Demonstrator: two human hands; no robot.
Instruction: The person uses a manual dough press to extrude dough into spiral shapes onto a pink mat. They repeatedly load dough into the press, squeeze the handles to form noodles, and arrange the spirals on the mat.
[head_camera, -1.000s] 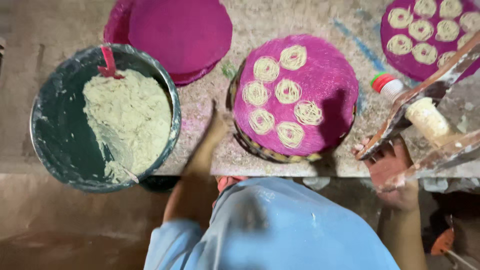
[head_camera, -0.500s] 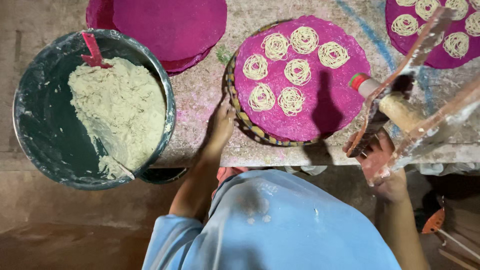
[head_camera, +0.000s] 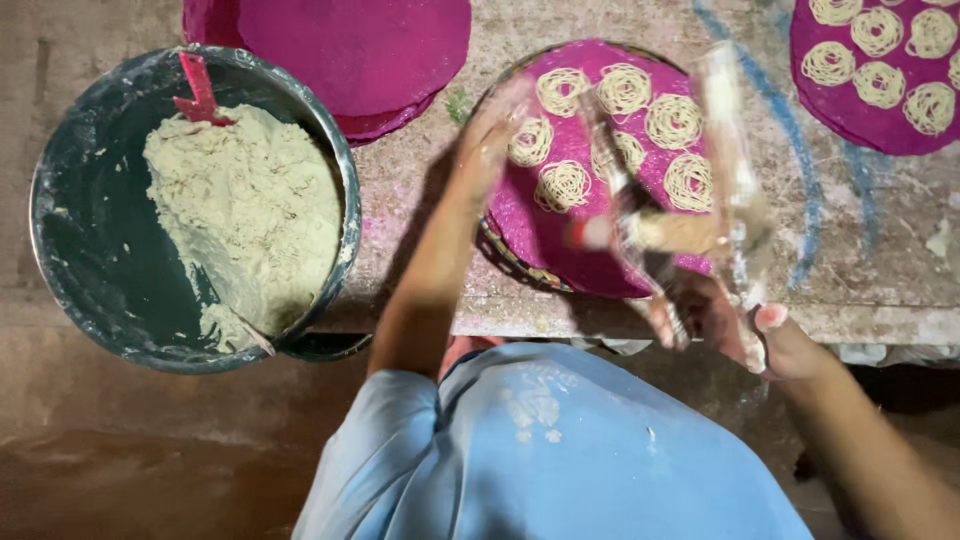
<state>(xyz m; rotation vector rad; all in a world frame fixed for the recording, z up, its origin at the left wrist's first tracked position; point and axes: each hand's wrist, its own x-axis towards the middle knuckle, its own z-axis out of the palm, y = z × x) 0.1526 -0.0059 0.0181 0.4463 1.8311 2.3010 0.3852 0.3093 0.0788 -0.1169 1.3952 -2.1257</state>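
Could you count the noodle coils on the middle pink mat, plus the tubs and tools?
Pale noodle coils on the middle round magenta mat: 7
Dark round tub of pale dough: 1
Red-handled tool in the dough: 1
Blurred wooden press in the right hand: 1
Total: 10

Light blue short-sleeved shirt, sleeve ending above the elbow of the left arm, pale flour-like smudges on the cloth between the arms, bare forearms, left hand (head_camera: 487, 135) and right hand (head_camera: 735, 325) dusted whitish
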